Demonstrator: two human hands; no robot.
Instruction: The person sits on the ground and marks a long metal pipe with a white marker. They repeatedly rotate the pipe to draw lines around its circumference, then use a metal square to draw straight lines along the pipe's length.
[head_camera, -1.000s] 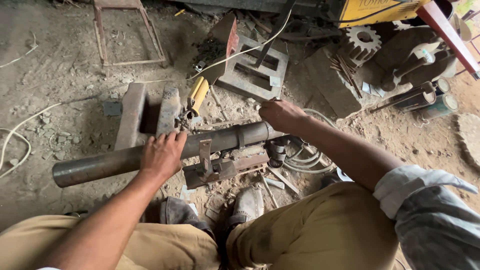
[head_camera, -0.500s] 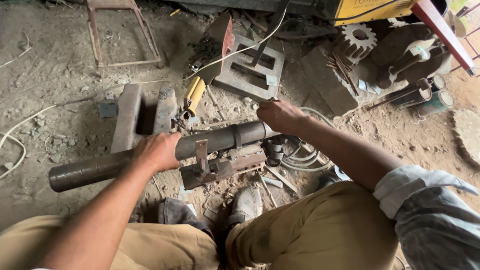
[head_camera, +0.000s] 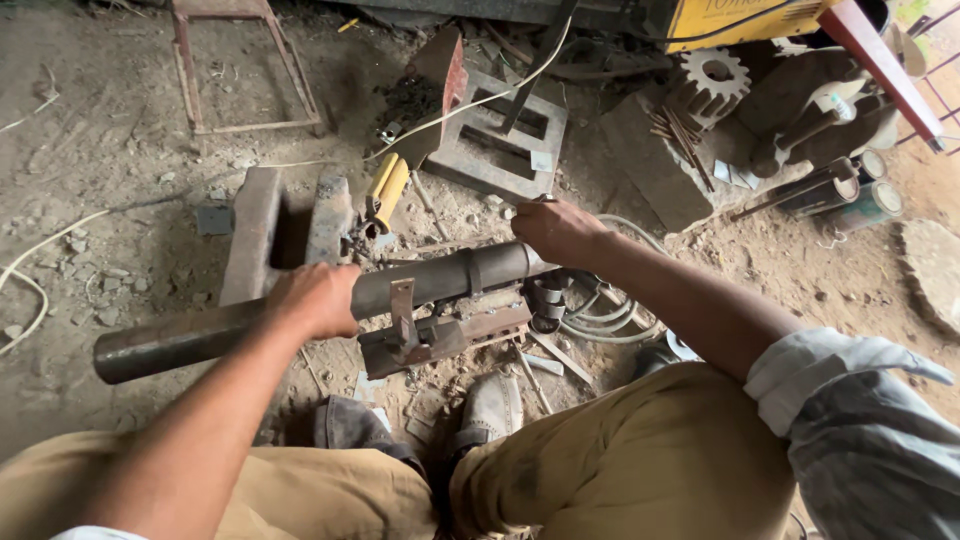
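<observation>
Lying almost level across the dirt floor (head_camera: 90, 150), a long dark steel pipe (head_camera: 180, 340) serves as the landmark; its left end juts free over bare ground, with open room beyond it and toward the top left. Above that end, a thin rusty rod frame (head_camera: 245, 70) lies flat on the dirt. The left hand (head_camera: 315, 298) is clenched around the pipe near its middle. Just behind the pipe there, two grey metal blocks (head_camera: 270, 235) lie side by side, and a yellow-handled tool (head_camera: 388, 188) rests beside them. Under the pipe's middle, a rusty clamp fixture (head_camera: 440, 335) props it up, an upright bracket touching its side. The right hand (head_camera: 560, 230) grasps the pipe's right end, fingers curled over it. Below that end, grey hose coils (head_camera: 600, 320) crowd the ground. Far above the right end sits a yellow box-shaped machine (head_camera: 745, 18), with a toothed gear (head_camera: 708, 82) beneath it and short pipe offcuts (head_camera: 850, 190) further right.
</observation>
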